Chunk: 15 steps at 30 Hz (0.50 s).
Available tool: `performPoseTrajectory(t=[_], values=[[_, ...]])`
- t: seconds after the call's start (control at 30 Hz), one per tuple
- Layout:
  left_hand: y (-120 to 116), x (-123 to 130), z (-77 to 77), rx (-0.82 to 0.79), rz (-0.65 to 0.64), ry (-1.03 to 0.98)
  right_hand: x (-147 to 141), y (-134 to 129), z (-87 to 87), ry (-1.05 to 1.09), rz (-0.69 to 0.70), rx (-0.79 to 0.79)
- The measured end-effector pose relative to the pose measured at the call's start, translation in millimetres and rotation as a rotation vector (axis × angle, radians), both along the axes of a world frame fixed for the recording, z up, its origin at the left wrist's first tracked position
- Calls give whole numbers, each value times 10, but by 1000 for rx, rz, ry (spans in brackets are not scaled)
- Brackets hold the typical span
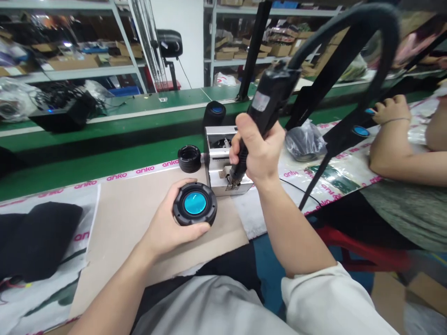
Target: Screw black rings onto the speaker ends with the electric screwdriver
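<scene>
My left hand [169, 222] is wrapped round a black round speaker part [211, 204] with a shiny blue disc in its middle, held over the cardboard sheet. In a fist, my right hand [260, 151] grips a black electric screwdriver [270, 95], its tip pointing down. That tip is at the front of a silver metal box, seemingly a screw feeder [228, 190]; whether it touches cannot be made out. Left of the box rests a black ring-shaped part [189, 159]. Behind the box stands a dark cylinder with a blue top [214, 110].
Cardboard [122, 223] covers the bench before me. A dark cloth-like item [38, 237] lies left. The screwdriver's thick cable [349, 14] arches overhead to the right. A plastic-wrapped part [305, 142] sits near a co-worker's arm [393, 144]. Green ledge [139, 109] and shelves [87, 72] stand behind.
</scene>
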<state>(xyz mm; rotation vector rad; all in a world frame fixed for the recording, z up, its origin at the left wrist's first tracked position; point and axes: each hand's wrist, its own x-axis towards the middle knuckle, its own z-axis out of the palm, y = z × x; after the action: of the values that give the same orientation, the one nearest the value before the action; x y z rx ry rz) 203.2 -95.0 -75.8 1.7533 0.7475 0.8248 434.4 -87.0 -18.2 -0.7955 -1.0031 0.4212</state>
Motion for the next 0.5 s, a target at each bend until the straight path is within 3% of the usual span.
performPoseTrajectory(t=[0.17,0.27,0.33,0.47,0.5], values=[[-7,-2,13,-14,0,7,6,-29,-84,8,48,-60],[-6,-5,2,-25,-10,-5,7,-89,-36,59,114,-141],[-2,-4,-8,-33,-25,-22,-37,-164,95,110,115,-97],[9,0,-30,-24,-39,-54,-294,-351,564,107,87,227],[12,0,-35,-26,-35,-59,-393,-386,683,72,155,162]])
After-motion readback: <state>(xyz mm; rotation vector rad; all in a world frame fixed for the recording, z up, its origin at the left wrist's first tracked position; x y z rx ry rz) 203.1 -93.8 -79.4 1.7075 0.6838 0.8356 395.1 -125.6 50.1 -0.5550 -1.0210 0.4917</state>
